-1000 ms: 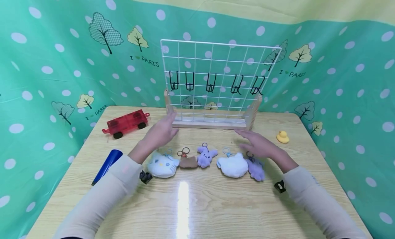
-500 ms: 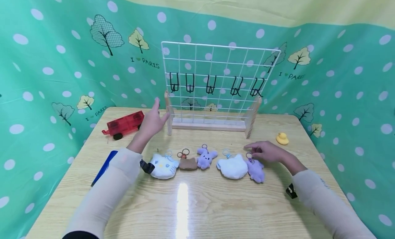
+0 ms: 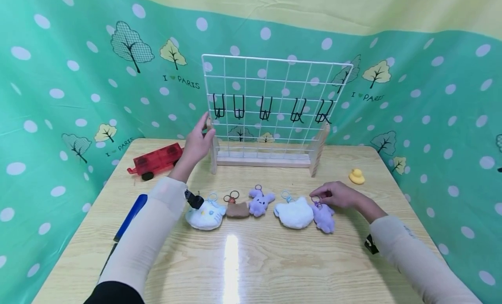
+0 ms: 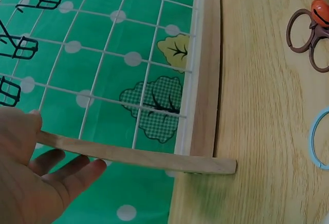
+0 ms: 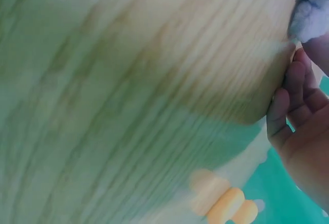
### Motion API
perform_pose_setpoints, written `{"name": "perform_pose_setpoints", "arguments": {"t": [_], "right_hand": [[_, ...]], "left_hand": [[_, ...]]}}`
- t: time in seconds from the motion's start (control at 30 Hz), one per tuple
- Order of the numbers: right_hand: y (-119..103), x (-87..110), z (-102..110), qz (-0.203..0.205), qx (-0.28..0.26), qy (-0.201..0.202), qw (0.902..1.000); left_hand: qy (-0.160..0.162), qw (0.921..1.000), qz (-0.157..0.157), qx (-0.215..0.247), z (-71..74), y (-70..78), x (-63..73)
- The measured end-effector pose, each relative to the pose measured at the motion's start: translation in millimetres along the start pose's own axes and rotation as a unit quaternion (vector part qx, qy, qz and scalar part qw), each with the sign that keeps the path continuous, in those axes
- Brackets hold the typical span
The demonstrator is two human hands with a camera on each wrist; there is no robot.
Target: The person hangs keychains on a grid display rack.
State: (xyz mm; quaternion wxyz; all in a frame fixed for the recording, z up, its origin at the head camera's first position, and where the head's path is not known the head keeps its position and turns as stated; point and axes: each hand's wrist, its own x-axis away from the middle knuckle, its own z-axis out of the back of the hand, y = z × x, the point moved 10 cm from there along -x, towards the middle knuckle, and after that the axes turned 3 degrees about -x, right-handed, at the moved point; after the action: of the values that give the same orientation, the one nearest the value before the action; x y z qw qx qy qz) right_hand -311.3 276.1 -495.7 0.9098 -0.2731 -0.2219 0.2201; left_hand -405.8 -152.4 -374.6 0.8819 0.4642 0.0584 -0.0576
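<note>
The purple plush keychain (image 3: pixel 324 219) on the wood-grained desk (image 3: pixel 274 267) looks light, soft and best lifted by its thin ring (image 3: pixel 316 196), any pinch by the right hand (image 3: pixel 340 195) unclear; the left hand (image 3: pixel 198 141) clasps a pale-wood post (image 4: pixel 139 155).

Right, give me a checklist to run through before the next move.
1. Left hand gripping the wooden side post of the wire grid rack: ok, near the post's upper end.
2. Black hooks free: ok, all five are bare.
3. Right hand at the rightmost purple plush keychain: ok, fingers are at its ring.
4. Ring firmly pinched: cannot tell, the fingertips hide any contact.
5. Purple plush keychain off the table: not ok, it lies on it.
6. Yellow rubber duck apart from the right hand: ok, there is a gap between them.
</note>
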Motion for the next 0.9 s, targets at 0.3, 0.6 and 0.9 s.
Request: {"name": "perform_pose_setpoints", "arguments": {"t": [0.3, 0.6, 0.9], "right_hand": [[6, -4.7, 2, -0.003, -0.030, 0.000, 0.9995], [7, -5.6, 5, -0.017, -0.029, 0.004, 0.9994], [-3, -2.3, 6, 0.017, -0.005, 0.028, 0.9995]], "left_hand": [[-0.011, 0.9991, 0.020, 0.035, -1.2, -11.4, -8.9], [0.004, 1.0000, -0.007, 0.004, -1.2, -9.7, -12.2], [0.013, 0.9997, -0.012, -0.015, 0.2, -8.4, -9.0]]}}
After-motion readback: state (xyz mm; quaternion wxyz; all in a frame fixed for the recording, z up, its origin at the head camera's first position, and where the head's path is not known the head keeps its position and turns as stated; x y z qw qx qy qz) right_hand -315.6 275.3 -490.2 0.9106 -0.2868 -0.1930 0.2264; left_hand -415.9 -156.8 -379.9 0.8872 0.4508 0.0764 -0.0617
